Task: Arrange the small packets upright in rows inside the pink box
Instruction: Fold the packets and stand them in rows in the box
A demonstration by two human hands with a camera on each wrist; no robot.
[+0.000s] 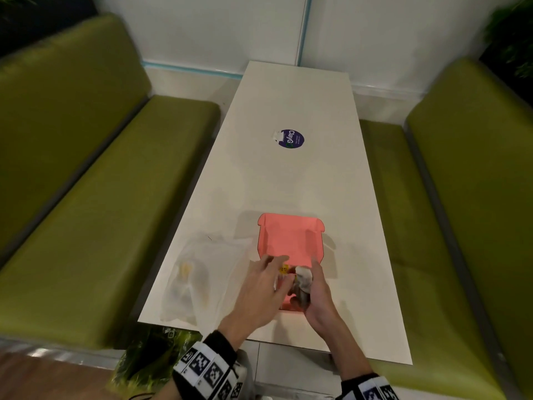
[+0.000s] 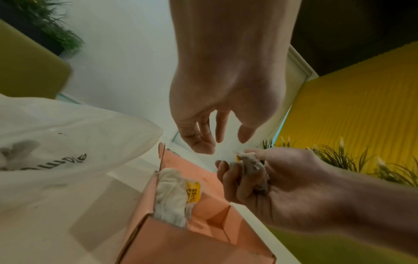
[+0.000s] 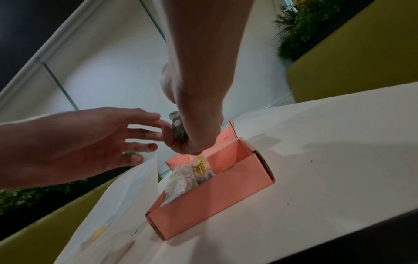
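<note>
The open pink box (image 1: pixel 285 241) (image 2: pixel 203 237) (image 3: pixel 210 201) sits near the front of the white table (image 1: pixel 288 183), lid flap up at the far side. Inside its near-left corner stand white tea-bag packets (image 2: pixel 169 194) (image 3: pixel 181 180) with a yellow tag (image 2: pixel 193 192) (image 3: pixel 201 164). My right hand (image 1: pixel 314 287) (image 2: pixel 260 178) (image 3: pixel 192 132) grips a small bunch of grey-white packets (image 1: pixel 303 280) (image 2: pixel 251 166) (image 3: pixel 178 130) above the box. My left hand (image 1: pixel 259 284) (image 2: pixel 210 139) (image 3: pixel 108 135) hovers beside it with fingers spread and straight, holding nothing.
A clear plastic bag (image 1: pixel 199 278) (image 2: pixel 68 142) (image 3: pixel 126 196) holding more packets lies on the table left of the box. A round purple sticker (image 1: pixel 291 138) marks the table's middle. Green benches (image 1: pixel 86 212) flank both sides; a white wall closes the far end.
</note>
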